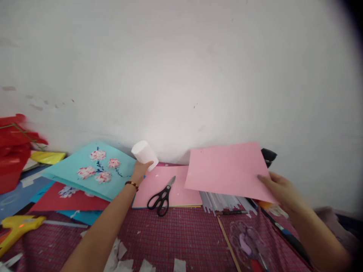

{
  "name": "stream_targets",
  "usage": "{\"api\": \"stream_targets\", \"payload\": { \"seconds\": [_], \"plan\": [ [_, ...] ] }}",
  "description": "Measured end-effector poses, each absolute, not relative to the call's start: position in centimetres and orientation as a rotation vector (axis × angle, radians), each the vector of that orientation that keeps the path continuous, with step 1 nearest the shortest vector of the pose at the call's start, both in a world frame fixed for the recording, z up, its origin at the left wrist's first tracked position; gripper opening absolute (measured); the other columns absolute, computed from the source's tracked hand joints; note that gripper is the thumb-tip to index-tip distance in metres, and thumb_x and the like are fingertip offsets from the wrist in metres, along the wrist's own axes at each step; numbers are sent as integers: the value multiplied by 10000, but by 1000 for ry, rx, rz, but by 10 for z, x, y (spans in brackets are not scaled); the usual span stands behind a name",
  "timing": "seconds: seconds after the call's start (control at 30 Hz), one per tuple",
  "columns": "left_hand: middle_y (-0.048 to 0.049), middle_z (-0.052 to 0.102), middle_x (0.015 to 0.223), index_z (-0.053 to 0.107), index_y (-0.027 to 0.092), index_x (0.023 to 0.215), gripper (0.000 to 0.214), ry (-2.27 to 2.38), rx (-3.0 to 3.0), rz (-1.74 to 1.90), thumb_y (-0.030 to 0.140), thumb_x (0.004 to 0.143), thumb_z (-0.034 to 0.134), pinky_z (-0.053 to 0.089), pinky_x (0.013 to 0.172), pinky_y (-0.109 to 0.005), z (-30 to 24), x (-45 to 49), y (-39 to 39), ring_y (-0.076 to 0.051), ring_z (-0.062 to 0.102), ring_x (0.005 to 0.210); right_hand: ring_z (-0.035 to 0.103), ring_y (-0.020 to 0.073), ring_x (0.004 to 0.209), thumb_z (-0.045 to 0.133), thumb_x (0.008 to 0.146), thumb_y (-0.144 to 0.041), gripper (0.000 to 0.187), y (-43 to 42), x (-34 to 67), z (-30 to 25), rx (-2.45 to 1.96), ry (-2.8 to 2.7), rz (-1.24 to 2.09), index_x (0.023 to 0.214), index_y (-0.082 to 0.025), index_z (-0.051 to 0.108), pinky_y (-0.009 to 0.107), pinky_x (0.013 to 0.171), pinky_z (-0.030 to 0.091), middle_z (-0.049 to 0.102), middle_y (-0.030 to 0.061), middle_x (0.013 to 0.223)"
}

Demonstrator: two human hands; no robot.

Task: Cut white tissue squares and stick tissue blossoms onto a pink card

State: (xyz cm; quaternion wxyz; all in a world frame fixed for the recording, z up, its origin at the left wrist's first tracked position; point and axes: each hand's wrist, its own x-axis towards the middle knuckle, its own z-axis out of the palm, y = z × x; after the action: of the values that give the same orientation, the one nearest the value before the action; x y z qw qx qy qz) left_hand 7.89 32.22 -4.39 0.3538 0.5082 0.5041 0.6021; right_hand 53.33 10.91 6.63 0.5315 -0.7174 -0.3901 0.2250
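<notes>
My left hand point(141, 172) is closed around a white paper roll point(144, 152), tilted above the back edge of the table. In my right hand point(279, 189) a sheet of pink paper point(227, 170) is pinched by its right edge, raised over a bundle of whitish translucent sticks point(219, 201). Between the hands, black-handled scissors point(163, 198) lie on a stack of pink paper point(183, 194). Left of my left hand rests a light blue sheet point(68, 170) bearing pink and white blossoms on dark branches.
A yellow glue gun point(21, 226) lies at the left, near a red bag point(13, 158). Torn white paper scraps point(121, 260) are at the front. A clear flower-shaped palette point(244, 241), a thin wooden stick point(228, 241) and brushes lie at the right. Behind stands a white wall point(181, 75).
</notes>
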Motion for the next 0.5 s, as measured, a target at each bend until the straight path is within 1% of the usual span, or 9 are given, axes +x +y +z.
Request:
{"api": "stream_targets", "payload": {
  "seconds": [0.1,0.17,0.23,0.37,0.5],
  "plan": [
    [-128,700,1020,620,99,1034,486,1244,1437,1412,172,565,722,544,778,-393,-37,85,332,-266,651,934,602,205,519,693,660,-320,262,85,532,54,-1603,-726,762,896,-207,677,316,493,445,709,122,756],
    [-94,716,967,647,116,978,481,1194,1521,1310,121,504,724,542,783,-382,-31,88,337,-257,656,905,628,219,545,709,638,-294,267,74,525,47,-1529,-631,830,893,-223,679,327,517,481,718,121,779],
    [-83,719,952,651,123,959,484,1169,1579,1230,112,480,716,542,775,-371,-26,90,339,-250,654,888,639,219,559,731,620,-299,283,64,516,40,-1496,-615,862,887,-220,678,321,519,497,724,108,785],
    [-114,700,978,605,103,1001,485,1285,1630,1168,151,525,688,531,748,-350,-24,87,337,-247,640,897,655,217,595,759,606,-360,387,49,499,29,-1477,-694,917,944,-195,662,304,514,510,732,75,821],
    [-137,661,1038,548,110,1080,471,1524,1701,1138,171,618,615,485,814,-358,-26,80,318,-245,621,950,666,214,598,740,617,-355,402,29,483,18,-1458,-618,868,976,-201,646,284,496,515,737,42,796]
  ]
}}
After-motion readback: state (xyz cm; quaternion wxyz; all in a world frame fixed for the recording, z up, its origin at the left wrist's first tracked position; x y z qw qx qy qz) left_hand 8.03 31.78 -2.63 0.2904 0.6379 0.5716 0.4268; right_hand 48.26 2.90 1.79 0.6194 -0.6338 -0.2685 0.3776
